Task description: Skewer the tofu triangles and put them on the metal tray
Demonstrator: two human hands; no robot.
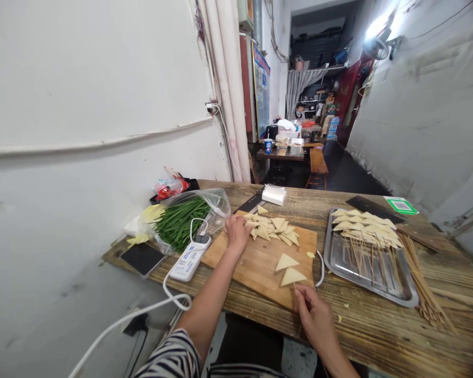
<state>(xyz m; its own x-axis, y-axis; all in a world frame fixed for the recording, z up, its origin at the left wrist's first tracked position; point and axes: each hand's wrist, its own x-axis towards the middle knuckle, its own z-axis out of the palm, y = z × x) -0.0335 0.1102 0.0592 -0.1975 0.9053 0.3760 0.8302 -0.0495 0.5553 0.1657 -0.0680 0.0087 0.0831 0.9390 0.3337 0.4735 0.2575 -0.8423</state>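
Skewer (295,284) pinched in right hand (314,314) at near triangle (293,276); left hand (237,232) at far triangle pile (275,229), can't tell if gripping. Steady, centred piercing should avoid tearing.

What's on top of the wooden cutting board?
On the cutting board lies a heap of pale triangles; two more show near the right hand. The left hand hides part of the heap's left end; lower pieces are covered.

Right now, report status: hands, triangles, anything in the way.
Left hand at the triangle pile. Right hand pinching a skewer at the nearest triangle. Power strip and greens close by board's left, possible snags.
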